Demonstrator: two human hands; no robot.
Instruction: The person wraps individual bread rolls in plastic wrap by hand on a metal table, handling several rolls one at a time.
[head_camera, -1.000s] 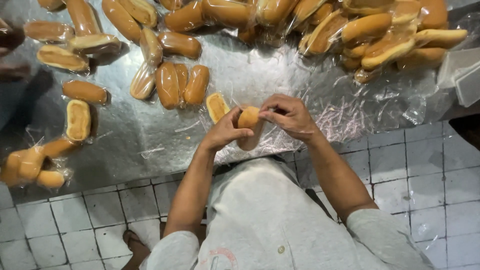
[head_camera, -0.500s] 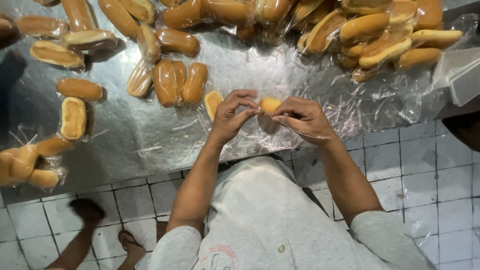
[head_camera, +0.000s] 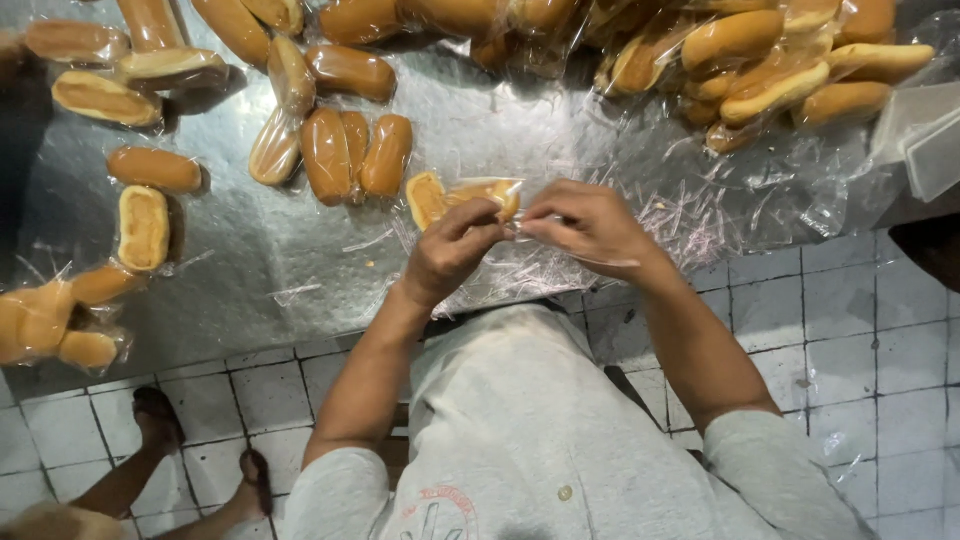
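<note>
Floor: white tiles (head_camera: 800, 330) below us; another person's bare feet (head_camera: 160, 420) stand at lower left.
Left hand: our left hand (head_camera: 450, 250) — fingers pinched on the clear wrapper of a bun.
Right hand: our right hand (head_camera: 590, 225), fingers closed on the same wrapper's other end.
Bun: the wrapped bun (head_camera: 487, 192) sits between both hands, just above the table's near edge.
Table: the metal table (head_camera: 250, 270) — loose plastic film beside our hands.
Beyond: three buns (head_camera: 355, 150) side by side; a bagged heap (head_camera: 760, 70) farther right.
</note>
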